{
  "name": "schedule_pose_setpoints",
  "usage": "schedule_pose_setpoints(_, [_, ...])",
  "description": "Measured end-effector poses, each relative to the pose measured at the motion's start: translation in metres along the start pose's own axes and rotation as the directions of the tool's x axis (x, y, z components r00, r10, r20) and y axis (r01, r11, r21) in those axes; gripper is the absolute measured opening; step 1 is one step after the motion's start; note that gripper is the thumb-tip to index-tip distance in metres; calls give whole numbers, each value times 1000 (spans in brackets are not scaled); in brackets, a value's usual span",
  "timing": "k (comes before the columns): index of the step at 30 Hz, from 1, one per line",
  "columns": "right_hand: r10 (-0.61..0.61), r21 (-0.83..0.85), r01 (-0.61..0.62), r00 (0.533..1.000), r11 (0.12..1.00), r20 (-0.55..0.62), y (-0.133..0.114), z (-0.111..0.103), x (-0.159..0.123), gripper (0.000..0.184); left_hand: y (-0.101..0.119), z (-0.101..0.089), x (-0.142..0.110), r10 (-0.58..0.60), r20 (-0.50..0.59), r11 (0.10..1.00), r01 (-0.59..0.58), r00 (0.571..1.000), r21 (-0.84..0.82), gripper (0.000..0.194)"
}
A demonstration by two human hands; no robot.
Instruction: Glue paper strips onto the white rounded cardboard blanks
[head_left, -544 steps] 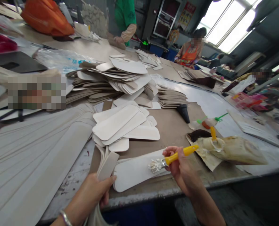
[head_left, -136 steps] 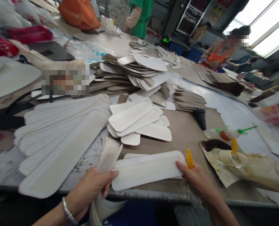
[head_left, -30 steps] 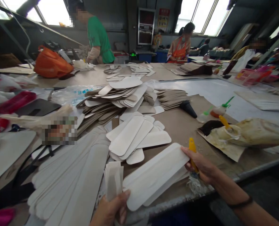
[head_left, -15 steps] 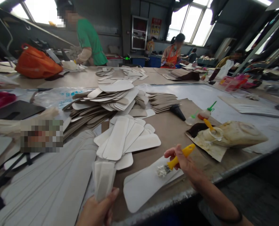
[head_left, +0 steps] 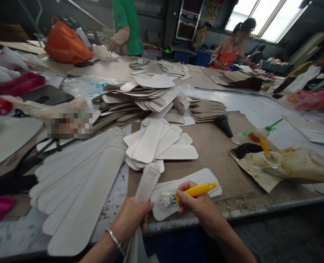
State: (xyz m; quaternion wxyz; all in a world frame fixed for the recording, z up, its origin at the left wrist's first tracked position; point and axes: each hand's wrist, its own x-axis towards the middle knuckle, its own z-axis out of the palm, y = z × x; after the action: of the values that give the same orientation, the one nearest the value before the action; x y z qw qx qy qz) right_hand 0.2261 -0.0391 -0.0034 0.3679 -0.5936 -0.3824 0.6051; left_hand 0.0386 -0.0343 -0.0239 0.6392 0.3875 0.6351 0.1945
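Partly hidden beneath the right hand and the yellow-handled brush: a white panel, at five o'clock on the bench. Cut off by the bottom edge: both forearms and the trailing ends of the narrow strips. Hard to make out: any contact between panel and left hand. Long, smooth and round-cornered in shape, with another piece peeking out beneath. Clasped in the left hand, towards seven o'clock: those off-white strips. Gripped in the right: the brush, white-clotted bristles over the panel's left end at six o'clock. Different from one second ago: right fingers off the panel's far end, brush slanted across instead of upright.
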Motion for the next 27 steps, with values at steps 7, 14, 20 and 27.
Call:
schedule_pose_setpoints(7, [-136, -313, 68, 970, 947, -201, 6, -18, -2, 27, -6, 1, 1, 0, -56, 1000, 0, 998, -1, 31])
schedule_pose_setpoints(14, [-240, -508, -3, 879, 862, -413, 3, -49, -5, 29, 3, 0, -8, 2, -52, 1000, -2, 999, 0, 36])
schedule_pose_setpoints(20, [-371, -686, -103, 779, 720, -506, -6, -83, -5, 29, 2, 1, -7, -6, -68, 1000, 5, 998, -5, 38])
schedule_pose_setpoints(27, [-304, -435, 132, 884, 891, -354, -9, -25, -23, 28, -1, 2, -5, -39, -24, 996, 37, 999, -76, 37])
